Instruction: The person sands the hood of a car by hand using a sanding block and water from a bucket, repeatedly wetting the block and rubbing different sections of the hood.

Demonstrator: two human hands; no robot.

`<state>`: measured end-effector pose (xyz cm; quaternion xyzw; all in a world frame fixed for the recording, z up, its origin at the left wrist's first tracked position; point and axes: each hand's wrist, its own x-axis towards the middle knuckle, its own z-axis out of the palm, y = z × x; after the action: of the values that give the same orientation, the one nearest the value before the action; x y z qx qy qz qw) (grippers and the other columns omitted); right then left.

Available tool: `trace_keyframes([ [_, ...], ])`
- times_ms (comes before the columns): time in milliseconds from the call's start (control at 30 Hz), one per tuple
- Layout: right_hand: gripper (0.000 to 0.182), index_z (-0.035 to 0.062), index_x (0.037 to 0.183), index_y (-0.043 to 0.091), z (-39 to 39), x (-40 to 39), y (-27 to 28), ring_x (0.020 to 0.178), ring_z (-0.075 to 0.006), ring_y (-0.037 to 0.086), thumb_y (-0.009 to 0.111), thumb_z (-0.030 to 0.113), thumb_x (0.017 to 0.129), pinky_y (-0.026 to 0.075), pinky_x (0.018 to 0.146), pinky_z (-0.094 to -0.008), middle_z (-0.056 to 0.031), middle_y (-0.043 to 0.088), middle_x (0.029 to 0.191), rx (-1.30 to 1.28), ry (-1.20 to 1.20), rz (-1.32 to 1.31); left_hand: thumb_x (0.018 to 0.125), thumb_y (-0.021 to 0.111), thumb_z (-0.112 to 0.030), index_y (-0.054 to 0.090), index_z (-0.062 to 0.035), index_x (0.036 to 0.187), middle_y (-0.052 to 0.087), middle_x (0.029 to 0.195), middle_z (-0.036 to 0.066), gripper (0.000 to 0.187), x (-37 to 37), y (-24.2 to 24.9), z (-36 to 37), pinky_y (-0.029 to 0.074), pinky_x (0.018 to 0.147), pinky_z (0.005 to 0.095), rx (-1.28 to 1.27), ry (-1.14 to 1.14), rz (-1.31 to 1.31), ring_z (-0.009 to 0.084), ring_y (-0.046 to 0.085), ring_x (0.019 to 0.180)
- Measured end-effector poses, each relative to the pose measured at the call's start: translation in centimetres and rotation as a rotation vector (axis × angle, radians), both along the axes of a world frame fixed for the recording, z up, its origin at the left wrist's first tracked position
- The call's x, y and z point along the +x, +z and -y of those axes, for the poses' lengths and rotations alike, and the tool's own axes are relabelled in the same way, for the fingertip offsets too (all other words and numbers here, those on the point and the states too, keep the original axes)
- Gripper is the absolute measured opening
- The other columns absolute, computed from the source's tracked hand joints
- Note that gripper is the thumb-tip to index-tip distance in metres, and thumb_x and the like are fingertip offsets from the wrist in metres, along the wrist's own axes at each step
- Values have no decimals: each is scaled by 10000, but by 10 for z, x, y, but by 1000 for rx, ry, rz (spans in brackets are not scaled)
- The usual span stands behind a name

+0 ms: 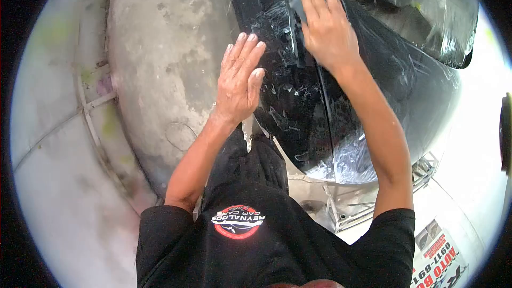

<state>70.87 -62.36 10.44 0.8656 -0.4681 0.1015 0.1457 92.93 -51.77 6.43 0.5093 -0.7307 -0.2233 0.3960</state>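
My right hand (332, 37) lies flat with its fingers stretched out, pressing a grey sheet of sandpaper (296, 4) against a glossy black car body panel (368, 96). Whitish, wet-looking streaks cover the panel around it, and a dark seam runs down its middle. Part of the sandpaper is hidden beneath the fingers. To the left, my left hand (239, 82) is open beside the panel's edge, fingers extended and thumb a little apart, with nothing in it.
A stained concrete floor (165, 53) spreads out left of the panel. Beyond it stands a pale wall (53, 90) with framing. A metal stand (346, 218) is under the panel's near end. At lower right is a printed sign (440, 256); dark sheeting (426, 10) hangs at upper right.
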Motion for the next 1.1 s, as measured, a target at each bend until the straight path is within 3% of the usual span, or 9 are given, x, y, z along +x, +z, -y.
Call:
trace_keyframes([
  [300,658,-6,1493,500,11,4,1,1488,-396,370,664,189,886,310,1228,-499,-164,423,1610,48,-35,106,1087,478,-221,555,-16,1460,508,1552,184,432,-21,9,24,267,1247,510,-69,-50,-9,357,394,1506],
  [400,678,-15,1522,460,-71,-36,10,1514,-423,330,642,168,894,289,1241,-521,-205,375,1634,176,-31,88,1088,488,-223,544,-3,1460,507,1550,186,435,-6,15,36,273,1242,512,-84,-51,-10,359,390,1506],
  [533,561,-59,1451,534,-197,-108,-23,1437,-476,443,604,224,971,341,1182,-590,-262,498,1533,252,-141,98,1091,476,-239,549,5,1449,506,1546,196,440,18,-3,41,269,1246,511,-46,8,29,359,389,1506],
  [600,572,-61,1460,522,-192,-108,-27,1453,-476,424,602,254,990,331,1185,-590,-262,481,1549,233,-169,79,1095,444,-237,527,-2,1480,481,1569,202,459,14,2,48,249,1259,495,-25,-22,51,352,368,1521],
  [733,671,-47,1528,424,-41,-38,15,1512,-435,326,603,324,998,270,1237,-540,-229,374,1627,158,-184,174,1080,479,-251,512,19,1474,464,1571,221,478,-34,18,78,251,1254,495,-113,-107,-51,370,355,1522],
  [833,684,-52,1533,405,-33,-39,11,1506,-426,335,603,317,991,278,1232,-549,-228,362,1631,127,-178,200,1083,479,-300,505,29,1471,450,1574,230,510,-77,26,93,259,1245,513,-182,-126,-94,389,339,1524],
  [1000,685,-66,1515,437,-212,-116,-20,1498,-486,340,573,121,870,279,1229,-593,-283,382,1606,182,-240,295,1059,525,-338,437,28,1518,377,1623,224,594,-118,26,123,239,1252,527,-305,-183,214,399,286,1544],
  [1033,605,-82,1512,443,-260,-134,-28,1498,-493,342,347,314,1065,261,1238,-589,-290,398,1598,256,-315,239,1050,545,-334,419,23,1531,359,1636,220,613,-126,27,125,238,1252,529,-287,-192,283,396,275,1549],
  [1100,639,-82,1508,447,-330,-157,-44,1497,-492,343,272,380,1102,263,1240,-583,-284,396,1600,270,-399,315,1045,517,-456,354,46,1559,285,1662,243,737,-135,33,127,208,1262,530,-285,-178,392,407,217,1565],
])
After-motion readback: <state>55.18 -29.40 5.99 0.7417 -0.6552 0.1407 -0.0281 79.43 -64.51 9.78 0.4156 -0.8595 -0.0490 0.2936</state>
